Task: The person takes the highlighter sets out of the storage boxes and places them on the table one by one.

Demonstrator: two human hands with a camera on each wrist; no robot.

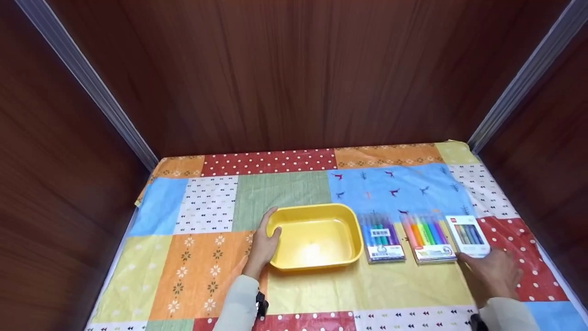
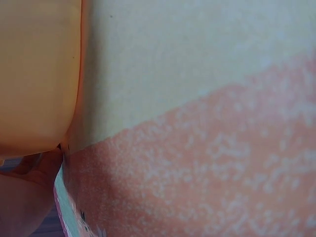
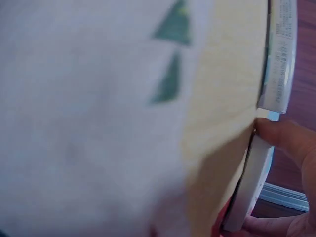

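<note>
A yellow plastic basin [image 1: 317, 241] stands near the middle of the table. My left hand [image 1: 264, 243] grips its left side, thumb over the rim on the inside and fingers along the outer wall. In the left wrist view the basin's wall [image 2: 39, 74] fills the upper left. At the right, my right hand [image 1: 496, 273] holds a flat white box [image 1: 469, 236] with a red logo and several coloured sticks on its front. The right wrist view has the thumb at one end of the box's near edge [image 3: 254, 173] and fingers at the other.
Left of the white box lies a clear pack of bright markers [image 1: 429, 239], then a second clear pack of pens [image 1: 382, 241] close to the basin. A patchwork-patterned cloth [image 1: 202, 276] covers the table. Dark wooden panels [image 1: 275, 78] enclose the back and both sides.
</note>
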